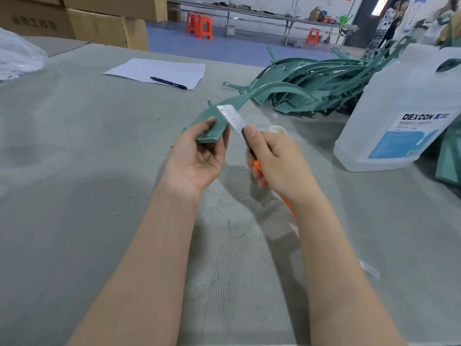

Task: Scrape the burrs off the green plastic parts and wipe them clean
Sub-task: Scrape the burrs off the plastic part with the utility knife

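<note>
A long curved green plastic part is held above the grey table. My left hand grips its flat near end between thumb and fingers. My right hand is curled round an orange-handled utility knife. Its steel blade lies against the part's edge just right of my left thumb. A pile of several more green parts lies at the back right of the table.
A large translucent jug of liquid labelled DEXCON stands at the right, with a small white cap beside it. A white sheet of paper with a black pen lies at the back. Cardboard boxes stand far left. Shavings litter the mat.
</note>
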Demonstrator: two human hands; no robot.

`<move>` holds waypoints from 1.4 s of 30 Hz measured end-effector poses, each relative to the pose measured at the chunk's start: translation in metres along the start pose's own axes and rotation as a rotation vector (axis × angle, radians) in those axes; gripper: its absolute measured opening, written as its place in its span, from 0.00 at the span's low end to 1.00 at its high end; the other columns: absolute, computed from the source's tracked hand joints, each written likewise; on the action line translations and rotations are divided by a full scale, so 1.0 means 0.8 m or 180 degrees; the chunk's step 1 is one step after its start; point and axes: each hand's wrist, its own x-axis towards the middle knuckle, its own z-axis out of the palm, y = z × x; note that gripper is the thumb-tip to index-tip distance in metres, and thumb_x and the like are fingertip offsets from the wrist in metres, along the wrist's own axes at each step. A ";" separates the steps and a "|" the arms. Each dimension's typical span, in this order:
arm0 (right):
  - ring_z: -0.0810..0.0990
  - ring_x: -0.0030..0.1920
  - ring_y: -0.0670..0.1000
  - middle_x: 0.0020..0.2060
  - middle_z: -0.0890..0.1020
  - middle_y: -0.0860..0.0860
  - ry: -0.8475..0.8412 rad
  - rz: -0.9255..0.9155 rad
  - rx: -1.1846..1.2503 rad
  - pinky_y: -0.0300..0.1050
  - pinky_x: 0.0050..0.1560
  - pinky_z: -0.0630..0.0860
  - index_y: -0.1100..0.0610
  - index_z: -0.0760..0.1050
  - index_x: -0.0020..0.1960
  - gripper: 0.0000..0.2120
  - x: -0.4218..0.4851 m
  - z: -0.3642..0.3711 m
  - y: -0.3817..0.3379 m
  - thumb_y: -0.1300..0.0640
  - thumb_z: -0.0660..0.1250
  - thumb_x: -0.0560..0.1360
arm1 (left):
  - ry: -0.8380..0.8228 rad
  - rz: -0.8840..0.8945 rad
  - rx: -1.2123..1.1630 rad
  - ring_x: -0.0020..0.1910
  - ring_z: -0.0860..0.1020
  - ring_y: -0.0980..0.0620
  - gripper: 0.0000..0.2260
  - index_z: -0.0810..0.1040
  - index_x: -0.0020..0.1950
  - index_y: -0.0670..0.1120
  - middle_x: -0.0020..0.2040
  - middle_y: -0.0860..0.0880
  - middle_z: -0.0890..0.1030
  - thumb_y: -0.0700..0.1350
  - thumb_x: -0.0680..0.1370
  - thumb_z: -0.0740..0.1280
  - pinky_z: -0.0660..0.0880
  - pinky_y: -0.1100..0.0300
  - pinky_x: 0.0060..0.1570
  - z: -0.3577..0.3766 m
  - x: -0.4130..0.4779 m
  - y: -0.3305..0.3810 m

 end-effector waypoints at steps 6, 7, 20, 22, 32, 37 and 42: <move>0.72 0.19 0.46 0.19 0.73 0.46 0.0074 0.0000 -0.0152 0.38 0.24 0.70 0.55 0.70 0.30 0.26 0.002 0.001 0.001 0.42 0.55 0.82 | -0.0107 -0.0084 0.0054 0.31 0.82 0.49 0.05 0.78 0.45 0.36 0.36 0.43 0.82 0.37 0.77 0.65 0.75 0.67 0.23 0.002 -0.005 -0.001; 0.73 0.19 0.46 0.19 0.73 0.46 0.0027 -0.0010 -0.0181 0.39 0.24 0.71 0.54 0.70 0.30 0.26 0.001 0.002 0.000 0.42 0.55 0.82 | -0.0081 -0.0069 0.0046 0.32 0.82 0.49 0.05 0.78 0.49 0.36 0.38 0.43 0.81 0.37 0.77 0.65 0.75 0.67 0.23 0.003 -0.004 -0.002; 0.73 0.20 0.46 0.20 0.73 0.46 -0.0096 0.0044 -0.0216 0.39 0.25 0.72 0.54 0.70 0.30 0.26 0.000 0.005 -0.001 0.41 0.56 0.81 | 0.0183 0.0509 0.0482 0.33 0.77 0.55 0.07 0.77 0.39 0.40 0.33 0.47 0.79 0.36 0.77 0.65 0.77 0.68 0.32 0.001 0.004 0.003; 0.73 0.20 0.47 0.20 0.74 0.47 0.0044 0.0024 -0.0241 0.40 0.26 0.72 0.54 0.70 0.30 0.26 0.001 0.003 0.000 0.41 0.56 0.81 | 0.0145 0.0529 0.0609 0.36 0.78 0.55 0.04 0.77 0.41 0.41 0.36 0.48 0.80 0.36 0.77 0.67 0.77 0.68 0.34 0.002 0.003 0.002; 0.73 0.20 0.47 0.19 0.73 0.47 -0.0056 0.0113 -0.0261 0.43 0.27 0.73 0.55 0.70 0.29 0.27 0.003 0.003 0.002 0.40 0.55 0.81 | 0.0195 0.0641 0.0604 0.36 0.79 0.55 0.05 0.77 0.41 0.41 0.35 0.48 0.81 0.36 0.76 0.67 0.78 0.67 0.37 0.005 -0.001 0.000; 0.73 0.21 0.47 0.19 0.73 0.46 -0.0180 0.0166 -0.0199 0.45 0.27 0.74 0.53 0.70 0.29 0.26 0.001 0.004 0.003 0.40 0.56 0.81 | 0.0208 0.0625 0.0553 0.32 0.78 0.55 0.06 0.77 0.39 0.40 0.31 0.48 0.80 0.36 0.77 0.66 0.77 0.67 0.35 0.005 0.000 0.000; 0.73 0.21 0.47 0.19 0.73 0.45 -0.0365 0.0104 -0.0219 0.42 0.24 0.74 0.52 0.70 0.29 0.25 0.000 0.008 0.000 0.41 0.57 0.80 | 0.0230 0.0555 0.0388 0.32 0.75 0.55 0.09 0.76 0.37 0.40 0.32 0.48 0.77 0.35 0.77 0.65 0.75 0.69 0.30 0.002 0.003 -0.001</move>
